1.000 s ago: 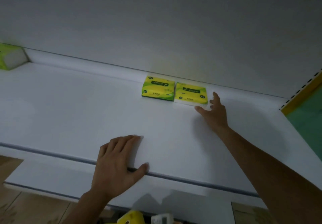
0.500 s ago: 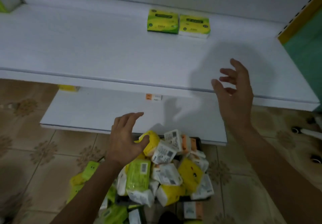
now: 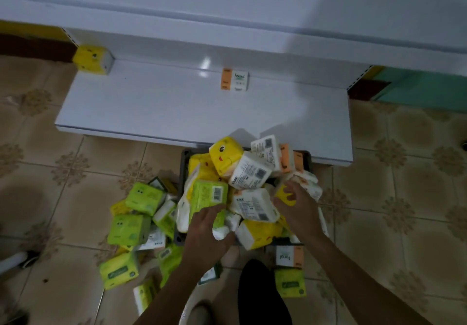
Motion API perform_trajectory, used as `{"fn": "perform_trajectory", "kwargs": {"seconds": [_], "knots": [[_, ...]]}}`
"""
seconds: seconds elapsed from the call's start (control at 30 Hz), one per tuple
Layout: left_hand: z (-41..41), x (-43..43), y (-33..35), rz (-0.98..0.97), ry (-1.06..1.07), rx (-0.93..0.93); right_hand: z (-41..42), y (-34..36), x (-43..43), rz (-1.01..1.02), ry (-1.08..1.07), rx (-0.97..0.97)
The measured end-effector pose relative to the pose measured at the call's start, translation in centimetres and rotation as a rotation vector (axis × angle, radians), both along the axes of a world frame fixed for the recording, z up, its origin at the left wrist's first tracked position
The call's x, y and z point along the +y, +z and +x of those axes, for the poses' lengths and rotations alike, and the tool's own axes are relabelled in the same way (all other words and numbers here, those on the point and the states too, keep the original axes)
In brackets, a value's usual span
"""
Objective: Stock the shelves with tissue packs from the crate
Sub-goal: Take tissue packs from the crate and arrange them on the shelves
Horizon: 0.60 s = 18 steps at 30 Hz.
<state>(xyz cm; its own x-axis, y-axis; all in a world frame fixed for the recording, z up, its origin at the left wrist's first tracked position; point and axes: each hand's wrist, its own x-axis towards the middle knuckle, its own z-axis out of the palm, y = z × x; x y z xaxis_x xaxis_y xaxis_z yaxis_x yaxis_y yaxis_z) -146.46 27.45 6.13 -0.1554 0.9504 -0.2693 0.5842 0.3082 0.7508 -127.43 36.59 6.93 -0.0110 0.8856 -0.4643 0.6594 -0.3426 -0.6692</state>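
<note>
Green pack [image 3: 208,194] is gripped by left hand [image 3: 208,233], yellow pack [image 3: 283,193] by right hand [image 3: 297,207]. Crate [image 3: 183,165] is overheaped (loose stack): neighbours could be dislodged on lift-out.

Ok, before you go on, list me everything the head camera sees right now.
Upper shelf: one, white, top of view.
Lower shelf: one, white, beneath it, by the floor.
Yellow tissue pack: one, back left corner of lower shelf.
Facial tissue pack: one, white and orange, back middle of lower shelf.
Crate: one, dark grey, on floor in front of lower shelf.
Heaped tissue packs: many, yellow, white, green, orange, overfilling crate.
Loose tissue packs: several, mostly green, floor left of and before crate.
Floor: tan patterned tiles.
Leg: one, black-clad, bottom centre.
Left hand: on heap, near side; grip unclear.
Right hand: on heap, right side; grip unclear.
</note>
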Motion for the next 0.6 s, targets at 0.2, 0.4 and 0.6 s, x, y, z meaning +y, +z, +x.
{"fn": "perform_trajectory", "kwargs": {"seconds": [0.2, 0.4, 0.6], "knots": [[0.9, 0.0, -2.6, -0.071, 0.022, -0.033, -1.0, -4.5, 0.3, -0.075, 0.274, -0.246], [1.0, 0.6, -1.7, -0.063, 0.051, -0.075, -2.0, -3.5, 0.5, -0.015, 0.317, -0.247], [-1.7, 2.5, 1.5, -0.055, 0.071, -0.096, -1.6, 2.2, 1.7, 0.333, 0.309, 0.059]]}}
